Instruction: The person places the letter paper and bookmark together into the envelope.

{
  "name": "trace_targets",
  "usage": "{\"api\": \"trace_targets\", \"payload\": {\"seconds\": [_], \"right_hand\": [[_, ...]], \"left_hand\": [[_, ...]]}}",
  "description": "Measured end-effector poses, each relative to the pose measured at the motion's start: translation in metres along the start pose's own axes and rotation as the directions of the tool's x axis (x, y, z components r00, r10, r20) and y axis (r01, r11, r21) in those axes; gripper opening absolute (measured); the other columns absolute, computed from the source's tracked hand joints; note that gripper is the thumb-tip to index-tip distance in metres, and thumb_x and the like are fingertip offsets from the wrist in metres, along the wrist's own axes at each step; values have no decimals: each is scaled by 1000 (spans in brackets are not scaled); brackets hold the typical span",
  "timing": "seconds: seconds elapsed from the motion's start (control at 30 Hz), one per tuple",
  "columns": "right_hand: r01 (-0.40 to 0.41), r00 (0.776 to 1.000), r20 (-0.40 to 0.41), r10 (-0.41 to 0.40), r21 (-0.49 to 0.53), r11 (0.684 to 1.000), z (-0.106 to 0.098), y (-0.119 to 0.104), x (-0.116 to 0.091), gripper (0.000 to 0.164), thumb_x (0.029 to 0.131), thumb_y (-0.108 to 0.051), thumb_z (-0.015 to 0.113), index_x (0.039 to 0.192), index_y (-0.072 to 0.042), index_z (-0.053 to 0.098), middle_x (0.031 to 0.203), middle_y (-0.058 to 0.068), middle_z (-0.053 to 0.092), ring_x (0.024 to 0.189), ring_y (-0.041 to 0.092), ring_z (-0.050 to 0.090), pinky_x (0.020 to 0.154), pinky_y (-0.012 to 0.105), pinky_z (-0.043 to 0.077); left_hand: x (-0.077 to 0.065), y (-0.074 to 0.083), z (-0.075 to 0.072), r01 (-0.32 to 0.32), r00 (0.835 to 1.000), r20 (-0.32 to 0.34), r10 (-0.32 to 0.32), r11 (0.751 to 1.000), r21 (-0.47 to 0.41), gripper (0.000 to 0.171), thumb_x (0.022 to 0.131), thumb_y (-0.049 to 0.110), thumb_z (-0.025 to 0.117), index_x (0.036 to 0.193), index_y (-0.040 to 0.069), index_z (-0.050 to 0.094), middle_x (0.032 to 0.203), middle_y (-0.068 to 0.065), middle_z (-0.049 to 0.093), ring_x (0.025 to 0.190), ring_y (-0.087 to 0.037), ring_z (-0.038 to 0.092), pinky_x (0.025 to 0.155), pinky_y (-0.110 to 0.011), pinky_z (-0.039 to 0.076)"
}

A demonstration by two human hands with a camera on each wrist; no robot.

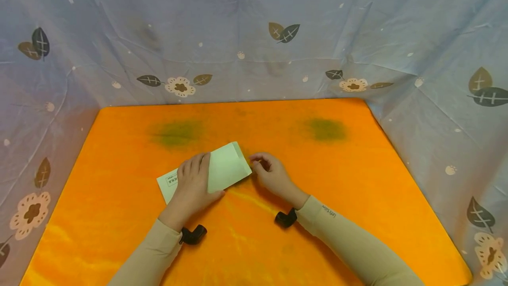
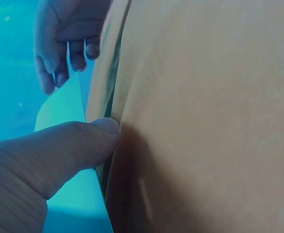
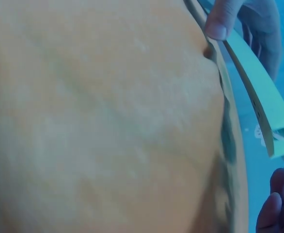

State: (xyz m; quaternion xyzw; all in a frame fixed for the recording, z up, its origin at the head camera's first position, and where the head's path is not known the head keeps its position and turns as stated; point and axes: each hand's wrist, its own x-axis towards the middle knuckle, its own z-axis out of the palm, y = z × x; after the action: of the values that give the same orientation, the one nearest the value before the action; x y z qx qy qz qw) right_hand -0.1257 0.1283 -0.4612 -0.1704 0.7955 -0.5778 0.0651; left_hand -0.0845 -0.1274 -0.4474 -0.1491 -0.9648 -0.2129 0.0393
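A pale green paper envelope (image 1: 228,164) with small dark print near one end slants across the middle of the orange surface. My left hand (image 1: 193,184) grips it across its width, fingers over the far edge and thumb (image 2: 91,138) at the near edge. The right wrist view shows the end away from the print gaping, with something whitish just inside the opening (image 3: 279,137). Beside that end is my right hand (image 1: 275,178), its fingers loosely bent and nothing visible in them. The palm side of the left hand is hidden in the head view.
An orange cloth (image 1: 357,197) covers the table, with two dark greenish patches toward the back. Grey-blue curtains (image 1: 246,21) printed with leaves and flowers enclose the back and both sides. A small black device (image 1: 286,218) sits at each wrist.
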Motion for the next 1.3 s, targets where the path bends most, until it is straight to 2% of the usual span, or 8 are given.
{"api": "trace_targets", "payload": {"seconds": [0.33, 0.57, 0.83, 1.13, 1.3], "right_hand": [[80, 997, -11, -82, -141, 987, -12, 1, 4, 35, 101, -24, 53, 128, -2, 58, 117, 14, 62, 90, 22, 61, 70, 33, 53], [132, 990, 3, -138, -309, 942, -15, 1, 3, 39, 100, -25, 55, 132, -2, 56, 122, 14, 59, 96, 19, 59, 80, 37, 52], [166, 983, 14, -186, -516, 841, -17, 0, 5, 46, 99, -29, 56, 138, -6, 51, 132, 9, 56, 115, 24, 56, 95, 41, 47], [205, 971, 42, -236, -657, 725, -21, 1, 7, 57, 98, -34, 57, 144, -4, 44, 141, 15, 48, 129, 30, 46, 106, 45, 37], [168, 977, 37, -210, -738, 654, -22, 0, 6, 65, 98, -43, 53, 148, -6, 37, 147, 16, 41, 135, 32, 38, 109, 49, 31]], "left_hand": [[3, -6, 0, 37, 998, 46, -37, 999, -14, 111, 73, 51, 81, 151, -2, 21, 150, -24, 25, 134, -44, 22, 107, -59, 14], [2, -12, 5, 61, 994, 88, -59, 998, -14, 112, 74, 53, 79, 151, -3, 21, 150, -26, 24, 134, -44, 22, 107, -59, 14], [1, -14, 6, 75, 991, 114, -71, 997, -29, 112, 75, 53, 78, 151, -4, 19, 150, -27, 24, 134, -46, 22, 107, -60, 14], [1, -15, 6, 81, 985, 156, -74, 996, -40, 113, 76, 53, 77, 152, -4, 16, 151, -28, 21, 136, -47, 20, 108, -61, 12], [1, -15, 6, 84, 977, 198, -74, 996, -43, 113, 78, 55, 75, 152, -5, 13, 153, -28, 17, 139, -47, 15, 111, -60, 9]]}}
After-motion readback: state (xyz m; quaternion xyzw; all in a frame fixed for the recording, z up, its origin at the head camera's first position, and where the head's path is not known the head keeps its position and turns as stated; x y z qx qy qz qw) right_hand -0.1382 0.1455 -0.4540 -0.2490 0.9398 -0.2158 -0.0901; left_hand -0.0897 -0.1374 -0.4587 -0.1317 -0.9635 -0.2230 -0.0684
